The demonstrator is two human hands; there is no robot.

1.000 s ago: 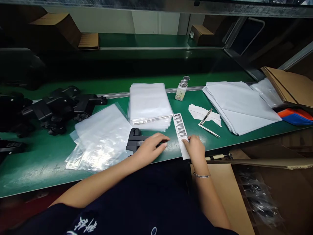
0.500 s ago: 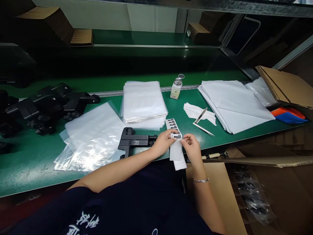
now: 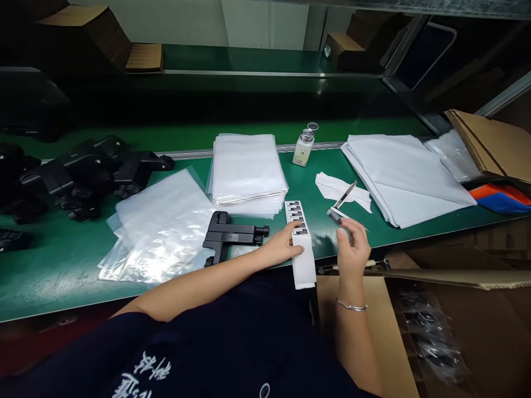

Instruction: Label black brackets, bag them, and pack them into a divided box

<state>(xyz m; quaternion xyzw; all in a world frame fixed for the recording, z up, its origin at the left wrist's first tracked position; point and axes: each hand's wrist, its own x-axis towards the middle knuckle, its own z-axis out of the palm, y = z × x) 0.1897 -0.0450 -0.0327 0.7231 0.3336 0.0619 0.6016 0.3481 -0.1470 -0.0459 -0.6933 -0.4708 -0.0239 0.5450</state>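
My left hand (image 3: pixel 283 247) lies flat with its fingers pressed on a white strip of small black-and-white labels (image 3: pixel 299 243) at the front edge of the green bench (image 3: pixel 58 276). My right hand (image 3: pixel 352 246) is raised just right of the strip, thumb and fingers pinching one small label (image 3: pixel 334 216) peeled off it. A black plastic part (image 3: pixel 232 236) lies on the bench just left of my left hand.
Loose clear bags (image 3: pixel 164 226) lie at the left, a neat stack of bags (image 3: pixel 248 174) behind the strip. A small dispenser bottle (image 3: pixel 304 146), tweezers (image 3: pixel 345 194) on a white wipe, folded white sheets (image 3: pixel 404 177), black parts (image 3: pixel 78 174) and cardboard boxes (image 3: pixel 493 143) surround the spot.
My left hand left the black part and came to hold down the label strip. My right hand peeled a label off the strip and lifted it away to the right.
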